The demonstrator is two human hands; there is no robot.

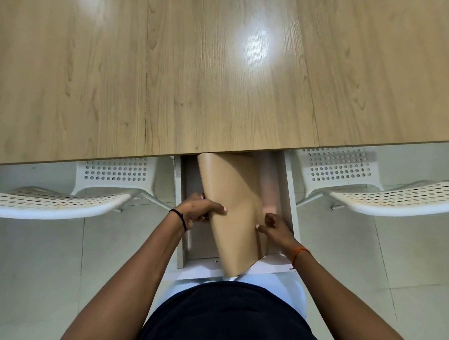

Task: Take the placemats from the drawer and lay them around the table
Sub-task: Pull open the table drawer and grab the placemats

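Observation:
A white drawer (183, 219) stands pulled out from under the wooden table (223, 78), in front of my body. Tan placemats (232, 206) lie curved and lifted inside it, their far end still under the table edge and their near end past the drawer front. My left hand (199, 210) grips the mats' left edge, thumb on top. My right hand (273, 228) pinches their right edge. How many mats are in the stack I cannot tell.
Two white perforated chairs flank the drawer: the left chair (60, 200) and the right chair (399, 197), both pushed toward the table. Pale floor tiles (30, 276) lie below. The tabletop carries a bright light glare near its middle.

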